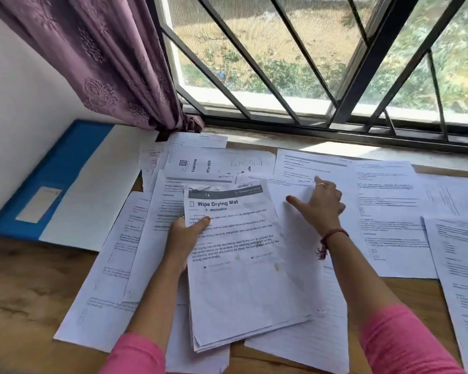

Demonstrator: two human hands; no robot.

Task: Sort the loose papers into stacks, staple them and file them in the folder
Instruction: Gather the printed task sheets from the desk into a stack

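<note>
A gathered stack (243,265) is pinched at its left edge by the left hand (184,236) mid-worktop, w/ the right hand (322,203) open on loose papers (389,211); sheets could probably be fanned or dropped, grip being one-sided.

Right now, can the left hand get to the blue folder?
Probably not without letting go: the left hand grips the paper stack. The blue folder lies open on its side of the desk with nothing standing between them, so the path itself looks free.
</note>
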